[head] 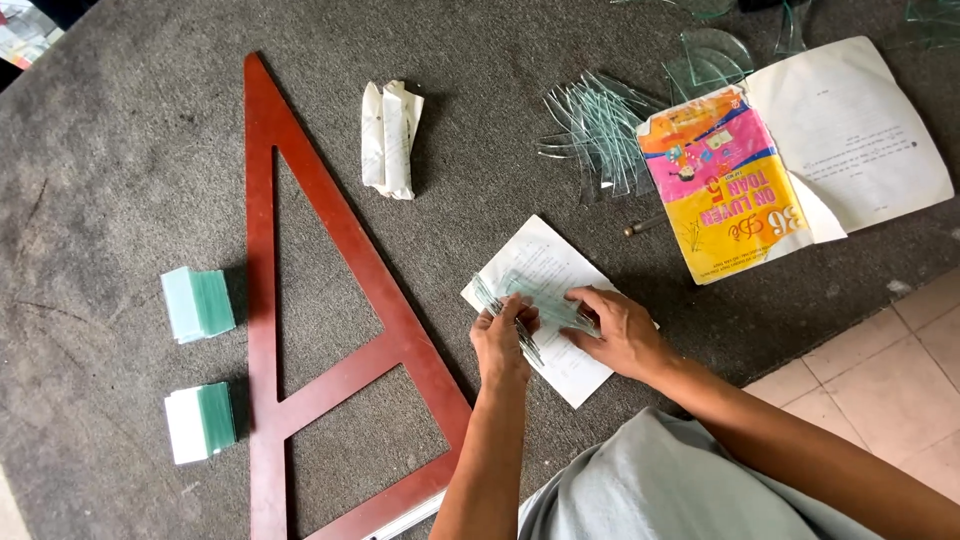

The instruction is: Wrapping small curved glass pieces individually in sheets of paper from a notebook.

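On a white printed paper sheet lying on grey carpet, both my hands work a small stack of clear greenish glass pieces. My left hand grips the stack's left end, with the edges of several pieces fanned out below its fingers. My right hand presses on the stack's right side from above. The glass lies tilted across the sheet.
A large red wooden triangle frame lies to the left, with two wrapped glass stacks beyond it. A folded white paper bundle, loose curved glass offcuts, an open colourful booklet and tiled floor surround the spot.
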